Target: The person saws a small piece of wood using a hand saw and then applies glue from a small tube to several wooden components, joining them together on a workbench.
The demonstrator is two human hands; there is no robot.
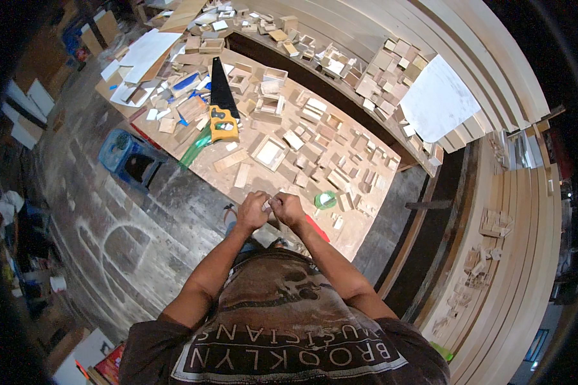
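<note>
Wooden offcuts and small unfinished box frames cover the tabletop (340,237) in the head view, which is the only view supplied. Both hands are raised together over the near edge of that surface. The left hand (253,211) is curled into a loose fist, fingers folded inward. The right hand (288,208) is likewise closed, and its knuckles touch those of the left. A small pale piece (271,203) shows between the two hands where the fingertips meet; both hands appear to pinch it, but its kind cannot be told at this size.

Just to the right of the right hand lies a green roll of tape (325,200), flat on the tabletop. Below the right hand, a red strip (317,228) lies along the table edge. Ahead of the hands and slightly to the left sits a square shallow wooden tray (270,153). Well ahead and to the left of the left hand lies a handsaw (221,96), with a black blade and a yellow handle, and a green translucent ruler-like strip (196,149) beside it. A blue plastic stool (127,154) stands on the floor, far to the left of the left hand. Stacked long pale boards (514,212) curve along the far right side, well apart from both hands.
</note>
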